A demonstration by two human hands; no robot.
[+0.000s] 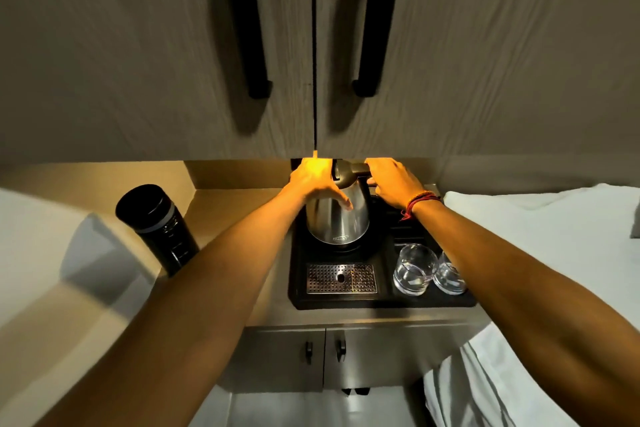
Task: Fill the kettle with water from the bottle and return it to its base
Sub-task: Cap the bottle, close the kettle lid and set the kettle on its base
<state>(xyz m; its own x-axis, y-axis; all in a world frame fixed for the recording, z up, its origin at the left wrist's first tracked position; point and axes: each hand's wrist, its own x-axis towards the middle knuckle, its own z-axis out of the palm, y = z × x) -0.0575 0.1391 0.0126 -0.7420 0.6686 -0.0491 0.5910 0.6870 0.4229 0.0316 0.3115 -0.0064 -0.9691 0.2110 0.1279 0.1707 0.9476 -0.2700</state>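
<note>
On the black tray (381, 302), a perforated drip grate (341, 278) and two glasses (414, 270) sit nearest. Behind them stands the steel kettle (337, 222); the left hand (317, 180) rests fingers-spread on its top, and the right hand (393, 184) wraps its handle.

The kettle (337, 218) stands on its base (346, 248) in the back left part of the tray (381, 302), with the drip grate (341, 278) in front of it and two glasses (414, 270) to its front right, side by side. The left hand (317, 180) lies on the kettle's top and the right hand (394, 184) is at its handle (353, 172). The bottle (157, 227) stands on the counter (242, 204), well left of the kettle, off the tray, and the cabinet doors (173, 62) hang above and behind the kettle.
</note>
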